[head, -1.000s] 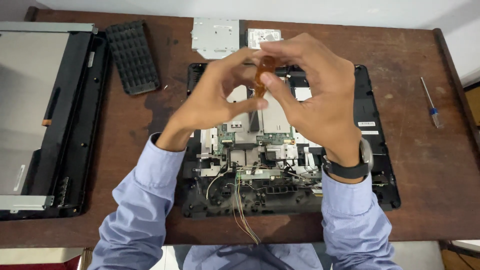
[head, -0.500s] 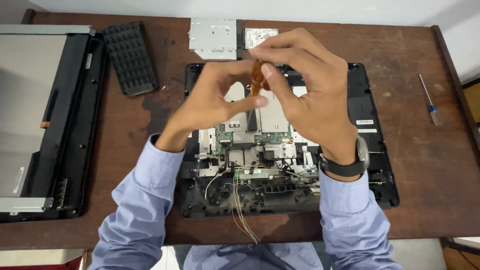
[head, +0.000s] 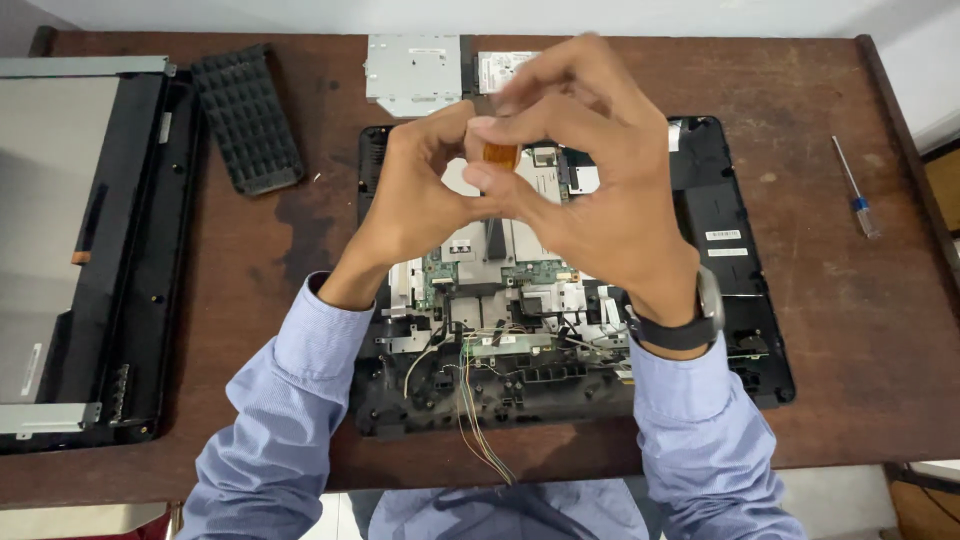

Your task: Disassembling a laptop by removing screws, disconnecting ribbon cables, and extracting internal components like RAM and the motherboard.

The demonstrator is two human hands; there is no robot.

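I see both hands raised together above the opened computer chassis (head: 720, 250), a black plastic shell with green boards and loose coloured wires. My left hand (head: 425, 190) and right hand (head: 590, 170) each close thumb and fingertips in a tight grip on a small flat orange ribbon strip (head: 500, 154), glossy and thin, held between them. On the scuffed brown wooden worktop (head: 860, 330) lie a ribbed black grille (head: 245, 118) and a slim screwdriver (head: 856, 190). Since the earlier frames the hands have shifted slightly up, the same pinch kept.
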